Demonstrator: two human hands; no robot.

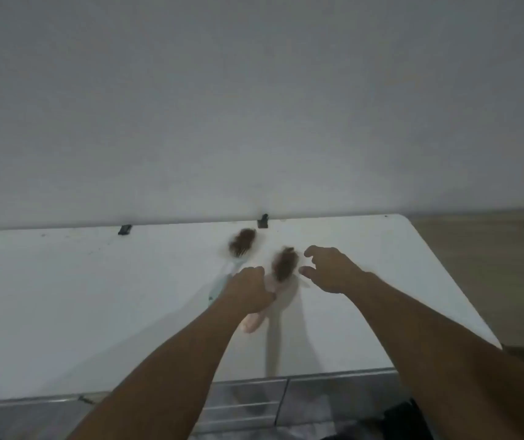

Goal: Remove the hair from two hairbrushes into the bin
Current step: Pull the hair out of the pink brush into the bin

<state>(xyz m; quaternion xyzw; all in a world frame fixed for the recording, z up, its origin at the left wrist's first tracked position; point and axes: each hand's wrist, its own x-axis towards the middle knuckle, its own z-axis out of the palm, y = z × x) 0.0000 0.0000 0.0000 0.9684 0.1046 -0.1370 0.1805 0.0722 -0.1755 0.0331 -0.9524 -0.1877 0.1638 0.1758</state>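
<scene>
While both hairbrushes remain matted with brown hair, a white table (63, 296) is seen from above, with no bin in view. Farthest left, a pale blue hairbrush (222, 277) lies flat, its long axis slanted away to the right, its hair-clogged head at the far end. Beside it, a pink hairbrush (281, 265) is held by the handle in the closed left hand (249, 289), head pointing away, handle end toward the body. To the right of that head, the right hand (327, 268) is shown empty, fingers spread and curled. This hand is judged nearer the tuft and placed to pluck it.
</scene>
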